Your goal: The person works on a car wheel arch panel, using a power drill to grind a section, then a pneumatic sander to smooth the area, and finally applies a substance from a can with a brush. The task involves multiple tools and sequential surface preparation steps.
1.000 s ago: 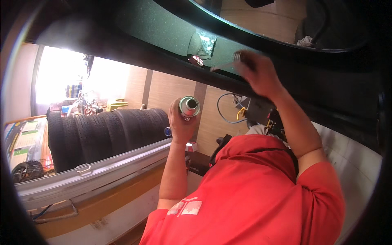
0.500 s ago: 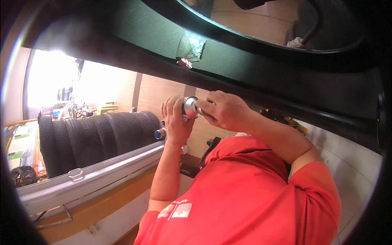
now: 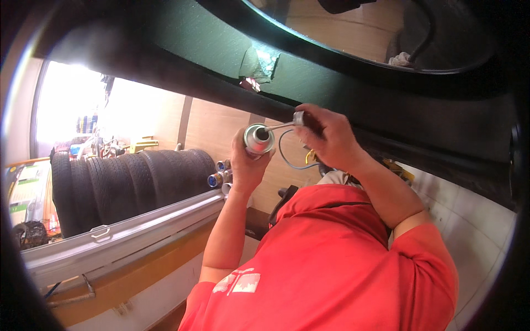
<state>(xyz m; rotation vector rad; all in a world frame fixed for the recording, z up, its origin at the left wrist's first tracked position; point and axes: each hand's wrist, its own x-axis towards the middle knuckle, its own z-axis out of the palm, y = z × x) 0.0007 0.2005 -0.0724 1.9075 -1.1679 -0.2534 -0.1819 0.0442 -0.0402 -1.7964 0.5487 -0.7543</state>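
My left hand [image 3: 247,172] is wrapped round a small metal can [image 3: 258,146] whose round neck stands open and faces up. Between the fingers of my right hand [image 3: 331,135] is a grey screw cap with a brush stem [image 3: 298,118]. Its thin stem [image 3: 280,127] slants down to the left and its dark tip is at the can's mouth; whether the tip dips inside is hard to tell. Above both hands spans a large, dark, curved tyre [image 3: 221,49]. A scuffed patch [image 3: 258,63] shows on its lit inner face, with a small bright hole [image 3: 250,84] at its lower edge.
A row of black tyres [image 3: 132,182] stands at the left, behind a pale metal rail [image 3: 127,231]. Several tubes or cans [image 3: 216,179] are beside my left wrist. A thin blue hose [image 3: 287,157] curves below my right hand. White floor tiles [image 3: 464,220] lie at right.
My right hand has lifted off the can's top and moved right, bringing the cap and its stem away. The can's open neck now shows, and my left hand has tilted it slightly.
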